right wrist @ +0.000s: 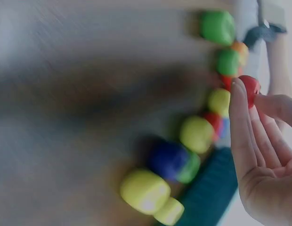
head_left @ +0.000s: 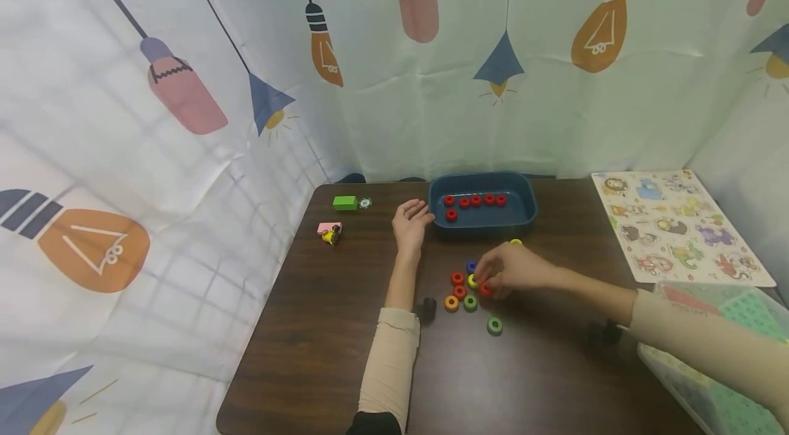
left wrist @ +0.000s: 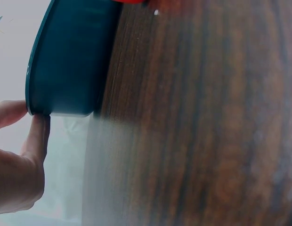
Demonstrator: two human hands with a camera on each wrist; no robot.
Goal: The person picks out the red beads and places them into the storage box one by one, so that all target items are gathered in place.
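Note:
My right hand (head_left: 514, 269) pinches a red bead (right wrist: 249, 87) between thumb and finger, over a loose group of beads on the dark table. Around it lie red beads (head_left: 457, 278), an orange bead (head_left: 452, 303), a yellow bead (head_left: 472, 281), a blue bead (head_left: 471, 267) and green beads (head_left: 494, 325). Beside the left end of the blue tray (head_left: 487, 226) is my left hand (head_left: 411, 226), its fingertips at the rim in the left wrist view. Several red beads (head_left: 476, 201) sit inside the tray, most in a row along the back.
At the back left lie a green block (head_left: 345, 203), a round token (head_left: 365, 203), a pink block (head_left: 329, 228) and a small yellow figure (head_left: 331, 237). An animal picture board (head_left: 678, 229) and a translucent plastic box (head_left: 668, 373) occupy the right side.

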